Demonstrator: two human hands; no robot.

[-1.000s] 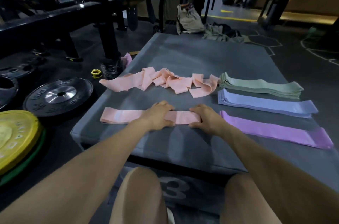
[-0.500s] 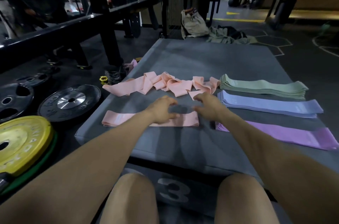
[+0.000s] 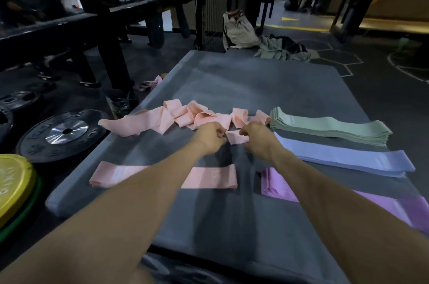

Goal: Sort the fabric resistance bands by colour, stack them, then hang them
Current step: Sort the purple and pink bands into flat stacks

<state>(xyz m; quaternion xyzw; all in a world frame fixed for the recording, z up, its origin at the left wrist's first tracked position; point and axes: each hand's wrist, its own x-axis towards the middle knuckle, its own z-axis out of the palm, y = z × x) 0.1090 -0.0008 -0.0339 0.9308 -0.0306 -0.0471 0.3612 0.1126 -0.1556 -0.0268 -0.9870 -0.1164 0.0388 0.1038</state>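
On the grey mat [image 3: 232, 225] a loose heap of pink bands [image 3: 162, 118] lies in the middle. My left hand [image 3: 210, 137] and my right hand [image 3: 256, 138] both pinch one pink band [image 3: 234, 138] at the heap's near edge. A flattened pink band [image 3: 209, 176] lies closer to me, partly under my left forearm. To the right sit a green stack [image 3: 329, 129], a blue stack [image 3: 343, 158] and a purple stack [image 3: 276, 185], the last partly hidden by my right arm.
Black weight plates [image 3: 65, 133] and a yellow plate [image 3: 14, 186] lie on the floor left of the mat. A black rack [image 3: 109, 35] stands behind them. A bag [image 3: 239, 30] and clothes [image 3: 281, 51] lie beyond the mat's far end.
Both hands left the flattened pink band and reached forward to the heap, where they now pinch another pink band. The view tilted further forward.
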